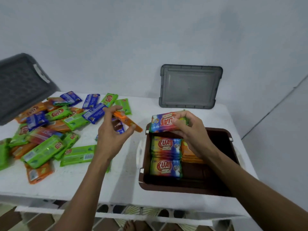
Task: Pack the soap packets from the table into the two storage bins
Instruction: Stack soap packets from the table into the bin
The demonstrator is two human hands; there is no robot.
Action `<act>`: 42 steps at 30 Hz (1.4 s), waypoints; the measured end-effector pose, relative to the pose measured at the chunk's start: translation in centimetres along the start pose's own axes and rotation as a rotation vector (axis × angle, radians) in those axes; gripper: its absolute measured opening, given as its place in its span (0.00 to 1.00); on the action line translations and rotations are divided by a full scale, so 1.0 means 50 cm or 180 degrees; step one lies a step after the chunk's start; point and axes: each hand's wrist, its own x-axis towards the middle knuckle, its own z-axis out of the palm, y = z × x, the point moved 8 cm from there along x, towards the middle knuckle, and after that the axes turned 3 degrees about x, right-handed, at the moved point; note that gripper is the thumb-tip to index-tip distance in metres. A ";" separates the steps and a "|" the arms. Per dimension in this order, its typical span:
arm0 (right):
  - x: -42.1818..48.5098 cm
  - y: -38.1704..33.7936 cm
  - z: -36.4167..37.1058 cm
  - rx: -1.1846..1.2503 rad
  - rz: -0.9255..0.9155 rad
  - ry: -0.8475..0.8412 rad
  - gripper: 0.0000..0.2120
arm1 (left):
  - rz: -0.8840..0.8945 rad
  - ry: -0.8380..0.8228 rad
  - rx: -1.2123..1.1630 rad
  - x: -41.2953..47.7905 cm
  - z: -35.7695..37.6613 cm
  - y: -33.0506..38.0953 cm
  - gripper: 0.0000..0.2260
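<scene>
A brown storage bin (221, 180) stands on the white table (123, 185) at the right. Inside it lie two stacks of rainbow soap packets (165, 157) and a stack of orange packets (189, 154). My right hand (188, 129) grips a rainbow soap packet (164, 122) over the bin's far edge. My left hand (113, 132) pinches an orange soap packet (127, 120) above the table, left of the bin. A heap of green, orange and blue packets (50, 130) covers the table's left side.
A grey bin (20, 87) sits tilted at the far left behind the heap. A grey lid (190, 86) leans against the wall behind the brown bin. The table's front edge runs below my forearms, with tiled floor beneath.
</scene>
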 end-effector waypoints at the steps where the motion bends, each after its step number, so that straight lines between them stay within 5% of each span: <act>1: -0.007 -0.001 -0.015 -0.0134 0.0011 0.0091 0.02 | 0.0048 -0.0012 -0.0060 0.000 0.011 0.009 0.27; 7: -0.038 0.012 -0.075 0.0438 0.0608 0.0291 0.17 | 0.0007 -0.0157 -0.0657 -0.002 0.070 0.033 0.26; 13: -0.052 0.026 -0.125 0.1076 0.0850 0.0586 0.09 | -0.0336 -0.0385 -0.0989 -0.008 0.124 0.012 0.25; 18: -0.066 0.045 -0.144 0.1076 0.0966 0.0528 0.11 | -0.0460 -0.0517 -0.0857 -0.014 0.149 0.002 0.25; 24: -0.080 0.053 -0.144 0.0860 0.1131 0.0276 0.30 | -0.0559 -0.0657 -0.0855 -0.019 0.169 -0.013 0.25; 30: -0.079 0.045 -0.168 0.0297 0.0810 0.0568 0.10 | -0.0658 -0.0675 -0.0904 -0.019 0.170 -0.019 0.25; 37: -0.103 0.059 -0.145 -0.1218 0.0785 0.0179 0.14 | -0.0720 -0.0688 -0.0945 -0.019 0.169 -0.022 0.25; 42: -0.114 0.084 -0.111 -0.1084 0.1011 -0.0122 0.06 | -0.0731 -0.0689 -0.0951 -0.020 0.170 -0.019 0.25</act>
